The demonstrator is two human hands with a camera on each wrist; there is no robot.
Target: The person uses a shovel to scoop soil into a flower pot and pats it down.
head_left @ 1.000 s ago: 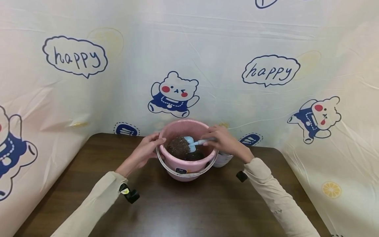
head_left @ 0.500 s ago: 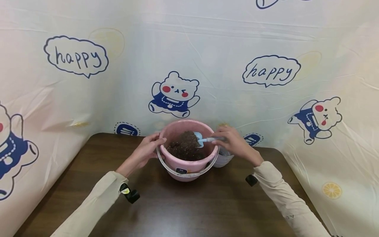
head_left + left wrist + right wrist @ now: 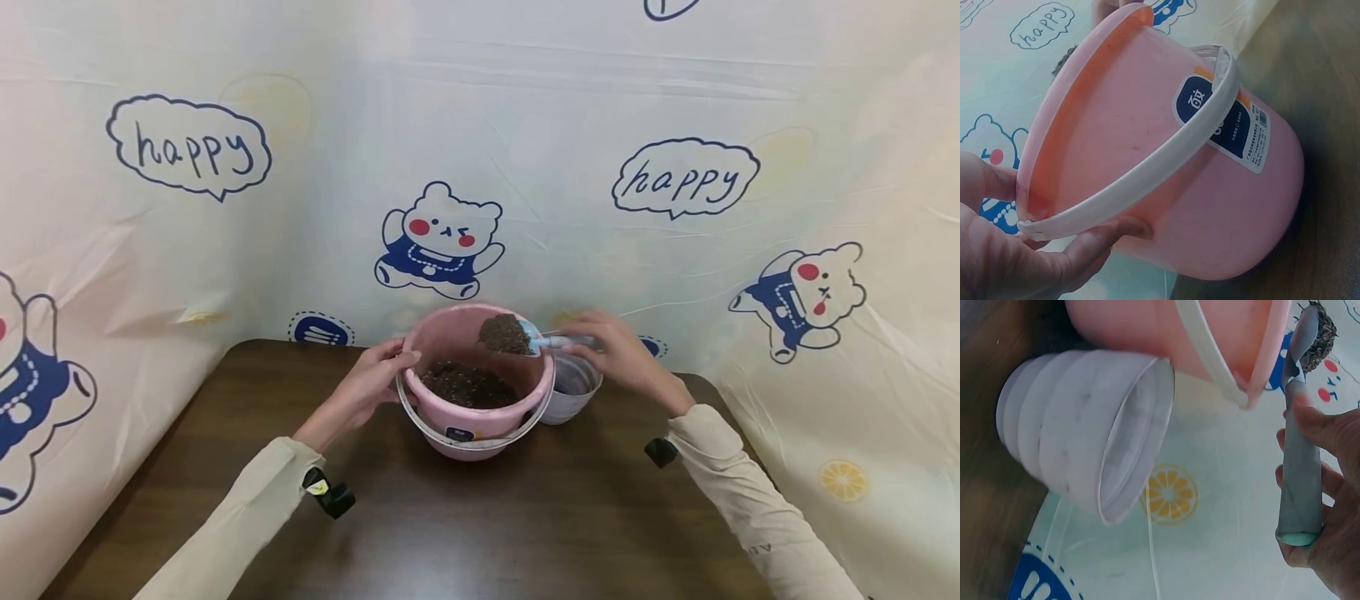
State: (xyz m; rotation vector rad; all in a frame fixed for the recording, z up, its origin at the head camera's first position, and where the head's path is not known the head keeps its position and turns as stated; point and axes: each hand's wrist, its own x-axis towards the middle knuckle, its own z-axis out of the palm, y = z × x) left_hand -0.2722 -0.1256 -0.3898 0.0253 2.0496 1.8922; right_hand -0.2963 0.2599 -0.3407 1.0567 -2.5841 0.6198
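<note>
A dark brown wood-grain bench (image 3: 465, 533) spreads from the near edge, shiny in front; a pale plastic sheet (image 3: 555, 100) printed with blue-clad bears, speech bubbles and orange slices hangs behind it and along both sides. Two beige sleeves (image 3: 225, 512) reach in over the bench, a black wrist-worn device (image 3: 330, 493) showing beneath each.

The round pink plastic bucket (image 3: 438, 417) stands on the bench between the hands, its white handle (image 3: 1147, 165) lowered across the near side over a navy label (image 3: 1222, 125). The left hand (image 3: 371, 375) grips its left rim, thumb on the edge and fingers against the outer wall. Dark crumbly soil (image 3: 468, 385) lies inside. The right hand (image 3: 626, 350) is clamped round the grey grip of a small light-blue scoop (image 3: 558, 342), whose blade carries a heap of soil above the bucket's right part. A white ribbed pot (image 3: 562, 408) stands just right of the bucket, below the right hand; whether they touch cannot be told.

Counted: one bucket, one scoop, one pot, two hands, set well apart.
</note>
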